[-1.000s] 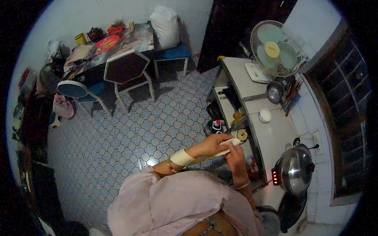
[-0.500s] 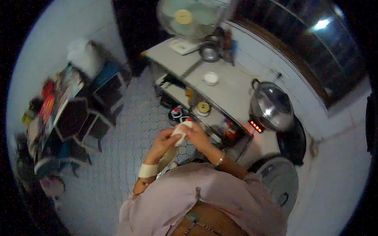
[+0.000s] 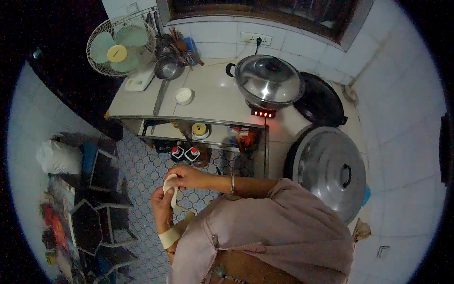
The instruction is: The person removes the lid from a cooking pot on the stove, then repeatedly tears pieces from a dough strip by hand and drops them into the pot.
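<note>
A pale cream strip [image 3: 173, 183] is pinched between my two hands, and part of it hangs below them. My left hand [image 3: 162, 202] grips its lower left side, with a wide cream band [image 3: 169, 238] around the wrist. From the right, my right hand [image 3: 185, 177] closes on the strip's upper end; a bracelet circles that wrist. Both hands are over the patterned floor, in front of the counter. The fingertips partly cover the strip.
On the counter [image 3: 213, 94] stand a steel lidded pot [image 3: 272, 83] with red lights, a white bowl [image 3: 183, 96], a saucepan [image 3: 166, 68] and a fan [image 3: 117, 53]. A large lidded pot [image 3: 331, 170] is at right. Chairs [image 3: 86, 226] stand at left.
The view has swung right, so the counter and pots now fill the upper middle. Both hands remain on the strip and appear farther left in view.
</note>
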A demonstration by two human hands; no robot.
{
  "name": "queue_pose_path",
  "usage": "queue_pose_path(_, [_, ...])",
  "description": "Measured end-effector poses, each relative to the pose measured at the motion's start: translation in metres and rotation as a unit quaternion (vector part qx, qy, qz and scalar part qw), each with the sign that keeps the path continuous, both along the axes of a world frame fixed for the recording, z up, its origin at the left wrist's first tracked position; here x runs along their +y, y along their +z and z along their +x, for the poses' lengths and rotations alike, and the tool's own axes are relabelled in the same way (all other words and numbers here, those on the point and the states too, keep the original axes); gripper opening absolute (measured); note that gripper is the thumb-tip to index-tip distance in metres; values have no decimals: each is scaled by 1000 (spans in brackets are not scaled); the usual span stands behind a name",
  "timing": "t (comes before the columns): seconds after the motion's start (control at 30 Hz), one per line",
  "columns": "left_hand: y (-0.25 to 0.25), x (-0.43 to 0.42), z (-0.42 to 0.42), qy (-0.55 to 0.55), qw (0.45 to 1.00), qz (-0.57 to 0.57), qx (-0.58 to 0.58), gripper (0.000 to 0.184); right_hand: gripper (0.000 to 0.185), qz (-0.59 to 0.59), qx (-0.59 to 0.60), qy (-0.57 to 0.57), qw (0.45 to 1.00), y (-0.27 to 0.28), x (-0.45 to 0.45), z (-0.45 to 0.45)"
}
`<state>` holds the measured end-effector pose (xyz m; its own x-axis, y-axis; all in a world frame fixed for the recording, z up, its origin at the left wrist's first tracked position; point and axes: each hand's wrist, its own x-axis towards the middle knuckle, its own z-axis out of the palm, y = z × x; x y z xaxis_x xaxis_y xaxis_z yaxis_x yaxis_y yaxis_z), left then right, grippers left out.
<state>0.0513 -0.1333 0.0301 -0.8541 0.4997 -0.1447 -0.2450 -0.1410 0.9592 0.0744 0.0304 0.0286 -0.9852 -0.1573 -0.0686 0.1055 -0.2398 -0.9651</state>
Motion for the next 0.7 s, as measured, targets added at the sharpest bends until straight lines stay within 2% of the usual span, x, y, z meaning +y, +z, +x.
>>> queue_pose_path(0.07, [-3, -2, -2, -11, 1000, -5, -7, 12, 20, 74, 34, -5, 997, 3, 0, 2])
queue_pose_path(0.2, [3, 6, 0, -9, 1000, -15, -18, 10, 21, 117, 58, -40, 991, 2, 5, 0])
queue_pose_path(0.27, [1, 6, -1, -14, 1000, -14, -14, 11, 20, 201, 181, -93, 958, -12, 4, -5])
queue_pose_path(0.4, [1, 7, -6, -60, 998, -29, 9, 12, 19, 207, 166, -95, 959, -4, 6, -2])
queue_pose_path(0.5, [0, 18, -10, -36, 999, -33, 21, 14, 18, 162, 114, -92, 976, -1, 13, -5])
queue_pose_path(0.57, [-1, 24, -16, -31, 999, -44, -10, 15, 18, 134, 80, -71, 985, 6, 21, -7])
queue_pose_path(0.7, [-6, 36, -39, -75, 992, -99, -23, 12, 19, 149, 106, -108, 977, -14, 32, -26])
